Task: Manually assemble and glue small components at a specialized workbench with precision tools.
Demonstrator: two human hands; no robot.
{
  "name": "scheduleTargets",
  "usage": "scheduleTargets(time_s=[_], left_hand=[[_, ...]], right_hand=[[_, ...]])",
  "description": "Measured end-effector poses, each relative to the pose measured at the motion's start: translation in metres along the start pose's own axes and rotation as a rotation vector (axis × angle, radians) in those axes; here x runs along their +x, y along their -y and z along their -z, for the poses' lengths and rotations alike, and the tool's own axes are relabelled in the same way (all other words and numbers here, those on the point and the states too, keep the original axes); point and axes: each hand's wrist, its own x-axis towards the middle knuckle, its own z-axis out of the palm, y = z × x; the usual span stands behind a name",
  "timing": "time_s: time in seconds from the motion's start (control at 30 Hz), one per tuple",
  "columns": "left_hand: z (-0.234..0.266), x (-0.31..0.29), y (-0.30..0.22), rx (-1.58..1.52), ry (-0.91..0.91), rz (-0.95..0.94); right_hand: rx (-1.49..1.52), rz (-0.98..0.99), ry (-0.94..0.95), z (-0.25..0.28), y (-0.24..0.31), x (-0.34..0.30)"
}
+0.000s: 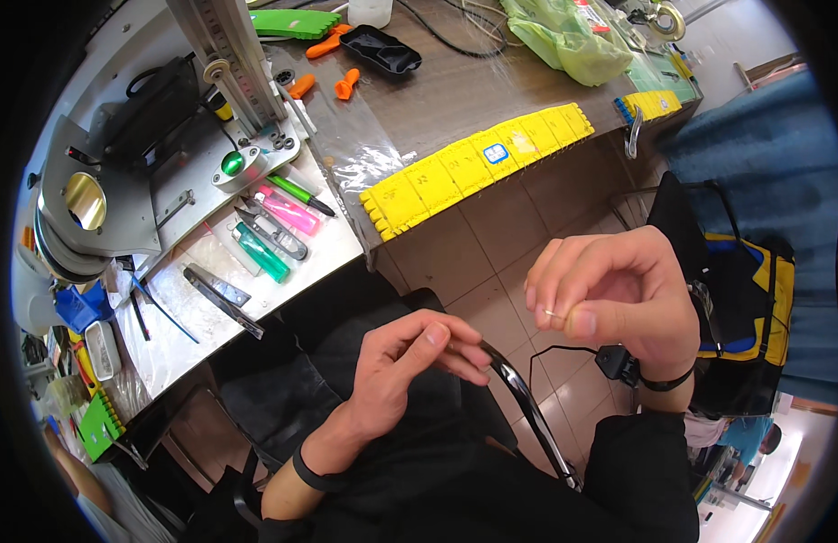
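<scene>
My right hand (629,294) is raised at the right, its thumb and index finger pinched on a tiny thin pale piece (553,313). Only a short end of that piece shows past the fingertips; its kind is too small to make out. To the left and lower, above my lap, my left hand (399,366) holds nothing I can see. Its fingers are loosely stretched out toward the right hand, with the thumb lying over them. The two hands are apart. Beneath them are my dark clothes and a shiny curved chair armrest (527,403).
A white worktop (188,317) at left carries a green lighter (260,252), a pink tool (287,210), a green pen (301,195) and a metal machine (102,195). The brown table (455,90) ahead has a yellow padded strip (478,167) along its edge. A black-and-yellow bag (745,299) hangs right.
</scene>
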Motion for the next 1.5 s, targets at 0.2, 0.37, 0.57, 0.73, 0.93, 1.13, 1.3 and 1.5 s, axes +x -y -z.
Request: scheduleTargets(time_s=[0.2, 0.37, 0.57, 0.73, 0.93, 1.13, 1.3, 1.5], left_hand=[[-0.004, -0.002, -0.002, 0.128, -0.144, 0.017], [0.006, -0.005, 0.000, 0.008, -0.251, -0.051], [0.009, -0.007, 0.000, 0.013, -0.283, -0.058], [0.008, -0.008, 0.000, -0.010, -0.258, -0.047], [0.011, -0.008, 0.004, -0.035, -0.247, -0.106], [-0.006, -0.008, -0.001, 0.469, -0.405, -0.363], [-0.003, -0.006, -0.004, 1.350, -0.309, -0.913], [-0.003, -0.004, 0.001, 1.298, -0.326, -1.046]], right_hand=[[0.021, -0.002, -0.039, 0.008, -0.001, -0.003], [-0.034, 0.002, -0.135, 0.003, -0.003, -0.004], [0.014, 0.002, -0.056, 0.013, -0.006, -0.008], [-0.042, 0.041, -0.107, 0.011, -0.003, -0.006], [-0.082, 0.006, -0.156, 0.008, -0.004, -0.008], [-0.310, 0.157, -0.337, 0.007, -0.012, -0.014], [-0.702, 0.403, -0.391, -0.013, -0.024, -0.019], [-0.736, 0.172, -0.157, -0.019, -0.048, -0.007]])
